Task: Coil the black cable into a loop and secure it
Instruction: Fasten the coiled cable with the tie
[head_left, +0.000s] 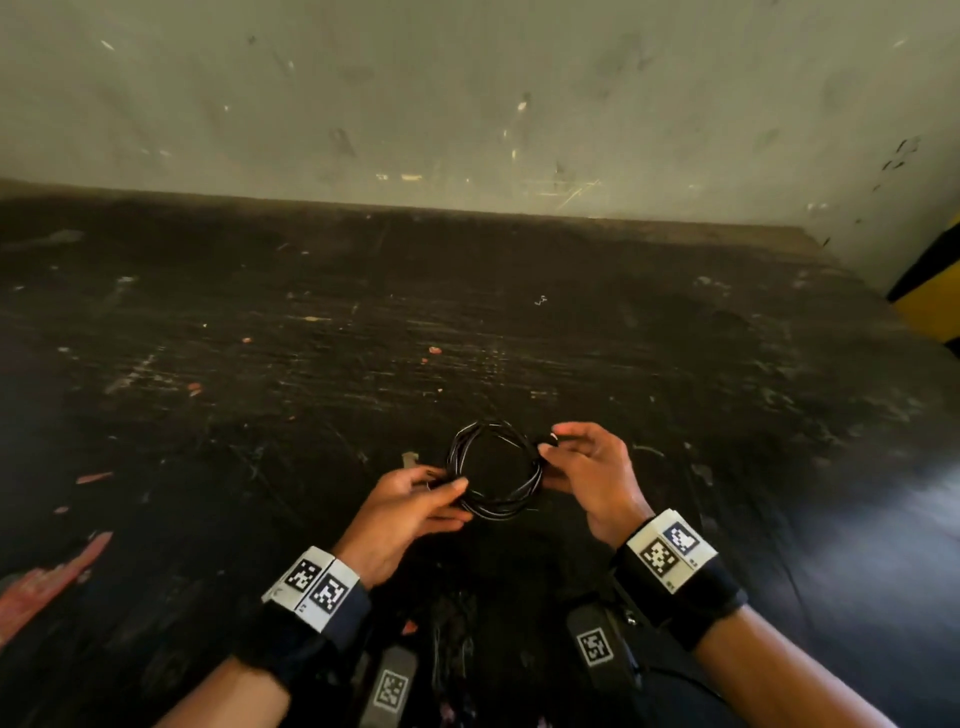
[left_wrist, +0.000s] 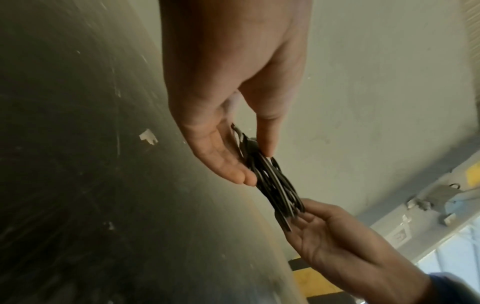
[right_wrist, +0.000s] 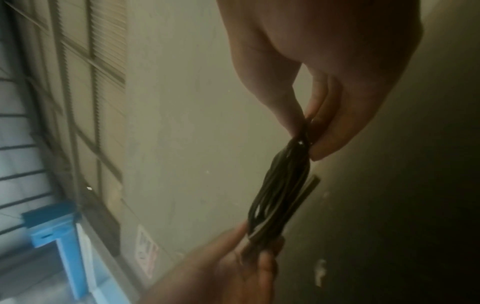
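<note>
Pinching opposite sides of the coiled black cable above the dark surface, the left hand and right hand have fingers clamped on light, springy turns that look ready to unwind unless gripped across all strands.
</note>
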